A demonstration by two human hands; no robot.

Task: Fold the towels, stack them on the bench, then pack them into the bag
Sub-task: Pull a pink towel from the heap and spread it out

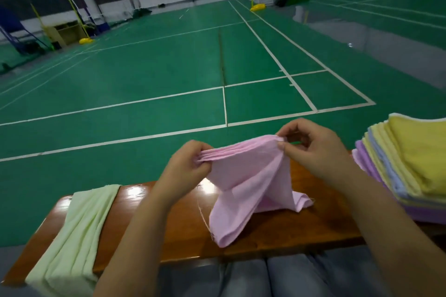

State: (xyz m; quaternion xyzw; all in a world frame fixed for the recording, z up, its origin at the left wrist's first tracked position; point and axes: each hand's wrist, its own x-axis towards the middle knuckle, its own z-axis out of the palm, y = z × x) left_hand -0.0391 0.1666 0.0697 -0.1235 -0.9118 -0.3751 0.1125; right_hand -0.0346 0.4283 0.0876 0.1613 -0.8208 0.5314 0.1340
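Left hand (187, 166), right hand (313, 149): both pinch pink cloth towel (243, 190) above glossy wooden bench (277, 231) | pale-green folded towel (72, 234) at bench's left end | multicolour towel stack (410, 166) at its right end

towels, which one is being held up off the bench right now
The pink towel, pinched by left hand and right hand; the pale green towel lies on the bench.

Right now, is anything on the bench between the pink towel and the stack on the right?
Nothing visible. Both hands pinch the pink towel over bare bench, beside the stack.
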